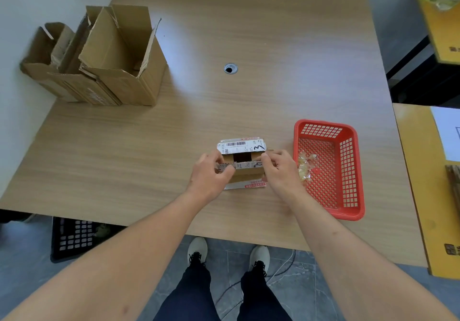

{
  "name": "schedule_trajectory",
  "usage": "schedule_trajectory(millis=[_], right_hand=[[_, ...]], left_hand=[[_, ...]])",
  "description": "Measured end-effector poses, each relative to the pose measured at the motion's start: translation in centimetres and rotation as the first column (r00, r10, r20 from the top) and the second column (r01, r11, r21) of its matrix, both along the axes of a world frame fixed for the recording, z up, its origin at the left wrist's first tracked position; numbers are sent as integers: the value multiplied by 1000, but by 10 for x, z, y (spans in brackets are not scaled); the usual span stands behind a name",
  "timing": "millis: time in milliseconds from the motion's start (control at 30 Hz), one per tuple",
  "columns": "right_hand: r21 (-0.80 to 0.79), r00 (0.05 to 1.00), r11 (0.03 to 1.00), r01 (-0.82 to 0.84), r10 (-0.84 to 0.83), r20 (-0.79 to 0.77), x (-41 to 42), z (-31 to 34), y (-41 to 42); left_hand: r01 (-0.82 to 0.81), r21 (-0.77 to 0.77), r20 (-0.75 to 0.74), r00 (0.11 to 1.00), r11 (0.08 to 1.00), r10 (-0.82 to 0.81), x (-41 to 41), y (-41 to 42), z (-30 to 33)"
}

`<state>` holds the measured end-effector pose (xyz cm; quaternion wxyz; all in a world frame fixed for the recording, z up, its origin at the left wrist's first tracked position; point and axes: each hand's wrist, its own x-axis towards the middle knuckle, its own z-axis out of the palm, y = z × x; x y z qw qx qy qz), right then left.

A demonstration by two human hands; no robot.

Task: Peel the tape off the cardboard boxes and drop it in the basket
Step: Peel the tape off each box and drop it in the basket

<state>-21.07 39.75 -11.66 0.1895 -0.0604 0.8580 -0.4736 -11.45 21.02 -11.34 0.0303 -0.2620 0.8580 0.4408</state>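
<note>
Item in hand: one small cardboard box [242, 165], brown, with a white shipping label bearing a barcode and a handwritten mark on its far flap, standing near the front edge of the wooden worktop [249, 46], top flaps parted and a dark opening showing between them. Left hand [210, 171]: grip closed, fingers curled and pinching the left end of the near flap, where a pale strip of tape [245, 165] runs along the edge. Right hand [280, 167]: fingers curled, grip closed on the right end of the same flap. Red plastic basket [351, 171]: just beside the right hand, on the worktop, already holding a few crumpled clear tape pieces [306, 167] against its near-left wall. Stock remaining: three larger open cardboard boxes [99, 59] grouped at the far left corner of the worktop, well apart from the hands; whether tape remains on them cannot be told. Step judged: peeling in progress on the small box, tape not yet free. Next move, as judged: lift one end of the strip, draw it along the flap while the other hand steadies the box, then carry it right to the basket.
</note>
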Motion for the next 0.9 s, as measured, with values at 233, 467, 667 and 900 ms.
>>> schedule_trajectory(millis=[233,467,667,900], right_hand=[[140,983,973,-182,181,16,2,13,-6],[261,979,944,-204,201,39,-4,23,-12],[284,998,959,1,-17,54,-15,20,-33],[273,987,950,152,-160,7,-19,17,-41]], left_hand=[[298,-152,184,945,942,-269,-3,-3,-4],[422,-328,257,901,845,-350,-9,3,2],[368,-400,107,928,839,-356,-4,-3,11],[262,-457,41,961,850,-274,-6,-12,9]])
